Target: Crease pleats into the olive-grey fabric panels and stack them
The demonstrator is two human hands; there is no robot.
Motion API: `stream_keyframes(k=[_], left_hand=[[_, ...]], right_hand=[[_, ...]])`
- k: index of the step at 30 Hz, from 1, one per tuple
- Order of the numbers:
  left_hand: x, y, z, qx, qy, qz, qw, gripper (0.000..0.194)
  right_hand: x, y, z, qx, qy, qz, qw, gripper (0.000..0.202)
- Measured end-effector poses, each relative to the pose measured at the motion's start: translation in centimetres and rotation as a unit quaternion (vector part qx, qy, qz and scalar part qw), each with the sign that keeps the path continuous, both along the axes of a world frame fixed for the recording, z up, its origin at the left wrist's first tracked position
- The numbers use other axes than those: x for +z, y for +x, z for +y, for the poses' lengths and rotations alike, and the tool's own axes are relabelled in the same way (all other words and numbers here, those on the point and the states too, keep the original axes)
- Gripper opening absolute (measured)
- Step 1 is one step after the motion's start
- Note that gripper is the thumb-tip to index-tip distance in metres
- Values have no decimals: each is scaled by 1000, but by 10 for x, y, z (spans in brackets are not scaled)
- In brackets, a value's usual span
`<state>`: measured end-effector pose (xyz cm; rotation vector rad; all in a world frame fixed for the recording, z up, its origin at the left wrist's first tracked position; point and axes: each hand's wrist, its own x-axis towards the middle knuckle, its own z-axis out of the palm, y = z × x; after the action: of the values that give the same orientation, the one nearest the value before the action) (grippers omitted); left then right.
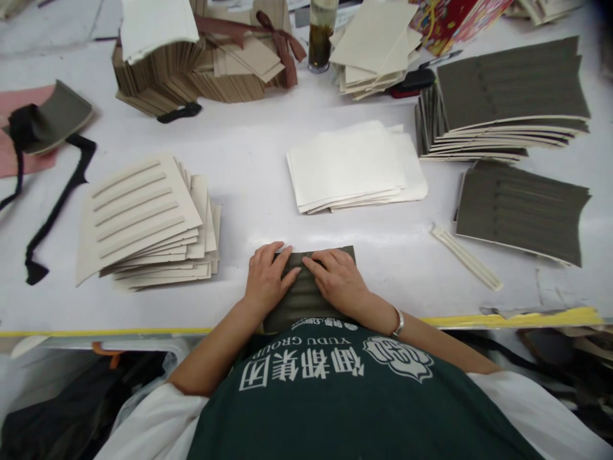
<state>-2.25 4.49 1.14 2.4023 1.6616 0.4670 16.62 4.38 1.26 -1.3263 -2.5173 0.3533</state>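
Observation:
A dark grey-green panel with raised ridges lies at the table's front edge, against the apron. On its upper left part rests my left hand, fingers spread, thumb pointing inward. My right hand lies on the upper right part, its fingertips on the panel close to my left thumb. Neither hand is wrapped round anything. The panel's lower end is hidden by the apron. To the left stands a stack of cream ribbed panels. A stack of white sheets lies beyond my hands.
Dark panels are stacked at the right, with more dark panels nearer. A cream strip lies beside them. Brown card stacks, a glass of dark liquid and cream cards stand behind. Black straps lie left.

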Motion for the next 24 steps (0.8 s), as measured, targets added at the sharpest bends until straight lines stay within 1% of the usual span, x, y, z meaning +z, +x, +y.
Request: stream_keyframes(k=[2,4,7,9,12,13,15,18,20,22,24], left_hand=[[1,0,1,-20,14,18,1000,33],[1,0,-2,-59,26,33,997,27],[-1,0,-7,-101,27,43,994,26],[-2,0,-8,-93,18,34,995,25],[2,2,0,-47,-7,-7,999,23],[4,3,6,-36,-24,-22,999,22],[11,4,19,-35,-82,-40,995,19],[21,6,42,-61,-202,-42,977,11],[26,8,54,-73,-257,-34,963,8],[28,10,62,-83,-279,-26,956,9],[28,12,64,-87,-279,-23,956,9]], right_hand=[[2,-1,1,3,4,-9,1000,33],[3,0,2,12,9,-22,1000,33],[3,1,4,27,12,-38,999,35],[2,1,4,36,15,-40,998,35],[0,2,5,41,25,-33,998,34],[0,2,5,40,28,-30,998,34],[-1,2,4,38,31,-29,998,34],[-1,2,4,41,29,-32,998,35],[-1,2,3,44,28,-33,998,35],[-1,3,3,46,26,-32,998,36],[-2,4,4,45,24,-28,998,36]])
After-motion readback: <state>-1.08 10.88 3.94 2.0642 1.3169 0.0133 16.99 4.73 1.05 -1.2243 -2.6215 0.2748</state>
